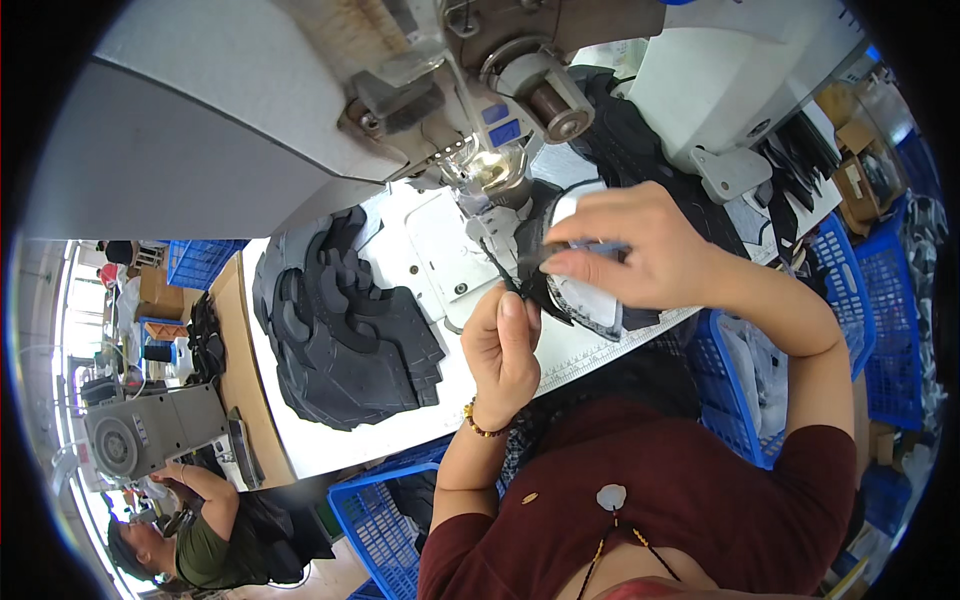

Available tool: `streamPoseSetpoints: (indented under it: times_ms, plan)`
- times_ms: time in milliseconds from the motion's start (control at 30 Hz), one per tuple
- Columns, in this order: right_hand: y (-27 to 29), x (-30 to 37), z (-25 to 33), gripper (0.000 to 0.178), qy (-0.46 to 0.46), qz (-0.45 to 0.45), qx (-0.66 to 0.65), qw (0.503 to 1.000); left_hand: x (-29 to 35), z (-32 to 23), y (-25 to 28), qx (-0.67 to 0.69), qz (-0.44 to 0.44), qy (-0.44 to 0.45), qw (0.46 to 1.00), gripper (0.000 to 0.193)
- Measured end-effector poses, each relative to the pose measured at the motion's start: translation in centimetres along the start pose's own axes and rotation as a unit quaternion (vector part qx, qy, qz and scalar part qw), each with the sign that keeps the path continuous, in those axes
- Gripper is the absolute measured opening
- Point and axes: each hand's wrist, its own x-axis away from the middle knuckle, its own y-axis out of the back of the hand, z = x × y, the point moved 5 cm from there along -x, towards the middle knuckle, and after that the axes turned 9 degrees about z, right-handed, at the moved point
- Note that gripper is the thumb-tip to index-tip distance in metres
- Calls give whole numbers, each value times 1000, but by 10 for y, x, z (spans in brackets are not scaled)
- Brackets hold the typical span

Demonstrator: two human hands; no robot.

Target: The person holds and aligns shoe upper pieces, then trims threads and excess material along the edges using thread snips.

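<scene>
At an industrial sewing machine with a grey-white head (230, 110), the person holds a black-and-white cut shoe-upper piece (580, 290) just in front of the lit needle area (492, 170), over the white counter (400, 430). The right hand (640, 245) has its grip closed on the piece, thumb and fingers pinching its upper edge where a white panel shows. The left hand (503, 345) is curled shut, thumb against forefinger, nipping something thin and dark at the piece's left edge — a thread end or a narrow strip, too small to tell. The work looks to be at the trimming or aligning stage between seams, with the piece lifted clear of the needle plate rather than lying flat under the foot. The next move probably calls for a steady pinch from both hands and a careful line-up of the edge — fingers well clear of the needle. A stack of black cut foam-like pieces (345, 330) lies to the left on the counter, and blue plastic crates (385, 520) stand below.
</scene>
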Motion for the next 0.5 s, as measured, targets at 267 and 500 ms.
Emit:
streamPoseSetpoints:
  times_ms: [267,500]
  plan:
    - [-17,-12,-13,29,-94,283,-195,934,-1,1,-5,-85,7,3,996,32]
    - [-32,-7,-18,22,-78,257,-243,932,-3,-6,1,-195,34,76,977,28]
